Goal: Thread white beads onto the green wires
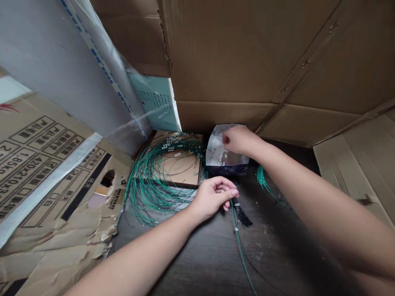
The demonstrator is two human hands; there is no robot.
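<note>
While our left hand pinches the green wire between thumb and forefinger, our right hand reaches into the open box, its fingers bent downward; we cannot tell whether they grip anything, since the fingertips are hidden. We hold the green wire near its upper end, presumably to control that end while the remainder trails across the dark table toward us. A white bead sits on it below the fingers. The open box stands just beyond the left hand, and its raised walls appear to confine the loose white pieces. To its left, we have the green coil draped over a flat carton; the looped lay likely limits tangling. Just beside the left fingertips lies a black bundle, apparently tied to unite its strands; whether the hand touches it, we cannot tell.
</note>
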